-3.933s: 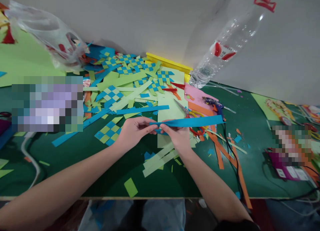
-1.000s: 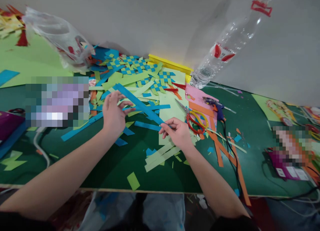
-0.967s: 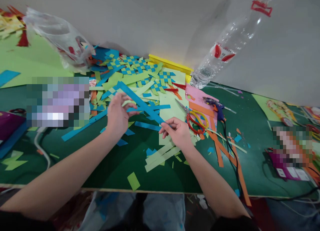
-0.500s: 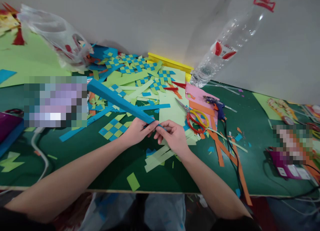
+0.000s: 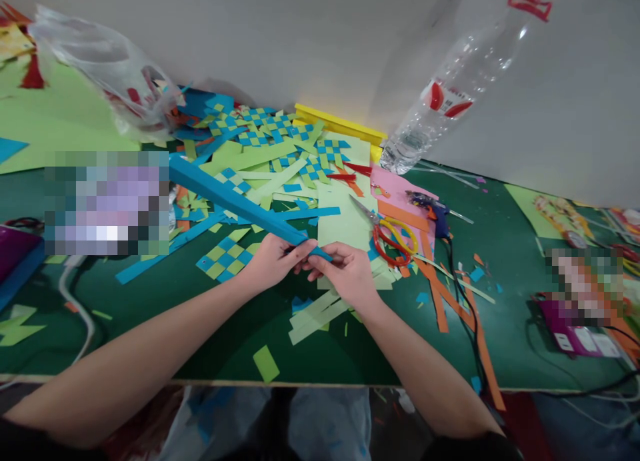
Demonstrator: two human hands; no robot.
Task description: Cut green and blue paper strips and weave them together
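Observation:
Both my hands pinch one long blue paper strip (image 5: 235, 198), which slants up to the far left above the table. My left hand (image 5: 277, 261) is closed on it near its lower end, thumb on top. My right hand (image 5: 345, 269) grips the tip of that end between thumb and fingers; its curled fingers hide part of the paper. Just left of my left hand lies a woven blue-and-green paper fish (image 5: 226, 258). To the right of my right hand rest scissors (image 5: 395, 241) with red and yellow handles.
Woven paper pieces (image 5: 257, 128) and loose strips cover the far middle of the green table (image 5: 165, 341). A clear plastic bottle (image 5: 450, 88) leans at the back right, and a plastic bag (image 5: 100, 61) sits at the back left. Orange strips (image 5: 483, 348) and a glue gun (image 5: 439, 221) lie right.
The grip on the blue strip has shifted slightly, and more of its lower end shows between my hands. Its far end has moved a little left. The view shifted slightly.

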